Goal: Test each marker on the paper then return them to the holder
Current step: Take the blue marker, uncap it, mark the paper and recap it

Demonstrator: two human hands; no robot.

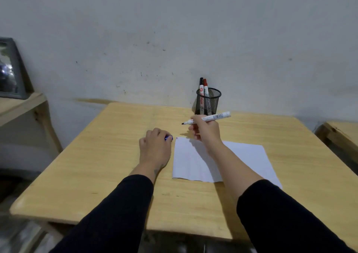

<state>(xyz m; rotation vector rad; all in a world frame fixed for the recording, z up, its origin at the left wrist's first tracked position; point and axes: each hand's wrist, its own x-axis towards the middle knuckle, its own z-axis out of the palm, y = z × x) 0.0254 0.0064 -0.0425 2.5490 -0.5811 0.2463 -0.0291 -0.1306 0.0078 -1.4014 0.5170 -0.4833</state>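
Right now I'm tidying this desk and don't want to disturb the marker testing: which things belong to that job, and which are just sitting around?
Part of the job:
- uncapped marker in the right hand
- blue cap in the left hand
- paper
- mesh holder with the black-capped marker and red-capped marker

Just lying about:
- framed picture on the side shelf

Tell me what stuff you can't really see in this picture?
All in the head view:
- Blue cap: mostly hidden inside the closed left hand.
- Marks on the paper: tiny lines at its far left corner, too small to read.
- Uncapped marker: label print too small; its middle covered by the right hand.
- Two markers in the holder: lower halves blurred behind the mesh.
- Framed object: cut off by the left edge.
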